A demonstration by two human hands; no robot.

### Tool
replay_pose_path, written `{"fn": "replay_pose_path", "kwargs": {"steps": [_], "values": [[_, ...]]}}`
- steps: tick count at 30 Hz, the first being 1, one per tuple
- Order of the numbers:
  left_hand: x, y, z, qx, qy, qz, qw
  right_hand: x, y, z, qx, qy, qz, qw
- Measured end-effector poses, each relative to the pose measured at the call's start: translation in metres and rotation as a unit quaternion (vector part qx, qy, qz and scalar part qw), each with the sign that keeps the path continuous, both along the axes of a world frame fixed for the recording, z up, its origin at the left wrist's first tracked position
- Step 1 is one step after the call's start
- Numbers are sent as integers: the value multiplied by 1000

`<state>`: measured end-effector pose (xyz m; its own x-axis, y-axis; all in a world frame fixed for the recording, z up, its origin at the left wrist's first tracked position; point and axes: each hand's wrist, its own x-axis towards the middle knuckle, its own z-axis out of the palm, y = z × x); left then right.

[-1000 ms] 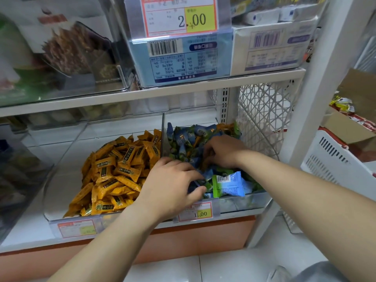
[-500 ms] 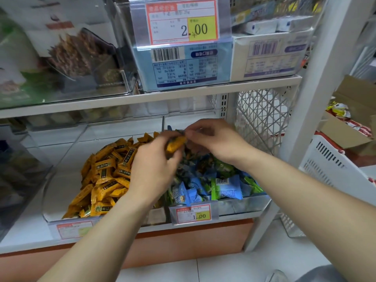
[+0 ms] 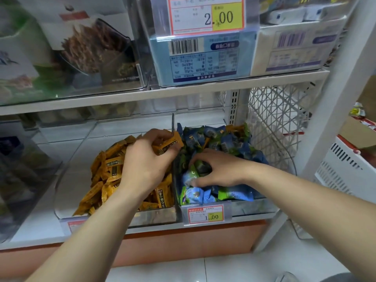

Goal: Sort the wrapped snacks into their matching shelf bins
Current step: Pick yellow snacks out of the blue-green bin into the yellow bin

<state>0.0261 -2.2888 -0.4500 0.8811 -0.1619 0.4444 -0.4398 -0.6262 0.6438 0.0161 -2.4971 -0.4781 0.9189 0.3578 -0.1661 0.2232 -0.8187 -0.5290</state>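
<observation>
My left hand (image 3: 145, 161) pinched orange foil-wrapped snack (image 3: 168, 145) in fingers over clear plastic bin (image 3: 69, 180) of like packs, presumably to drop; right hand (image 3: 221, 169), fingers curled round green plastic-wrapped snack (image 3: 200, 166).

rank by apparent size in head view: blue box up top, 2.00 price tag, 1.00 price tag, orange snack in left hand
1. blue box
2. 2.00 price tag
3. 1.00 price tag and orange snack: alike, snack partly under left hand
</observation>
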Motion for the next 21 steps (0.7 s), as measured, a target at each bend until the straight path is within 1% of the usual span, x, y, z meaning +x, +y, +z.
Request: {"fn": "replay_pose_path", "kwargs": {"steps": [2,3,6,8,10,11,13,14,15,16,17,18,19,20,21], "values": [[-1,-2,0,2,10,-8,1000,3,-3,2,-1,-25,8,1000],[-1,-2,0,1,13,-11,1000,4,-7,5,2,-37,-5,999],[0,-2,0,-2,19,-15,1000,8,-30,20,40,-82,-90,992],[0,-2,-1,-4,21,-11,1000,11,-46,30,71,-141,-144,977],[1,-3,-1,-5,27,-9,1000,13,-57,33,70,-174,-173,967],[1,-3,-2,-5,33,-9,999,14,-60,32,34,-168,-175,970],[0,-4,-3,-4,45,-9,999,15,-60,27,-92,-130,-172,972],[0,-5,-3,-3,47,-9,999,15,-58,26,-149,-109,-180,966],[0,-5,-4,-2,47,-9,999,14,-56,28,-187,-102,-199,957],[0,-6,-4,0,47,-9,999,14,-53,32,-198,-122,-217,948],[0,-6,-4,0,48,-10,999,14,-49,35,-183,-163,-222,944],[-1,-6,-4,-1,50,-11,999,13,-44,38,-139,-205,-213,945],[-1,-6,-4,-2,53,-11,999,12,-36,37,-67,-228,-195,952],[-1,-6,-5,-4,55,-10,998,10,-26,36,9,-216,-168,962],[0,-6,-5,-7,54,-8,998,8,-16,33,57,-176,-130,974]]}}
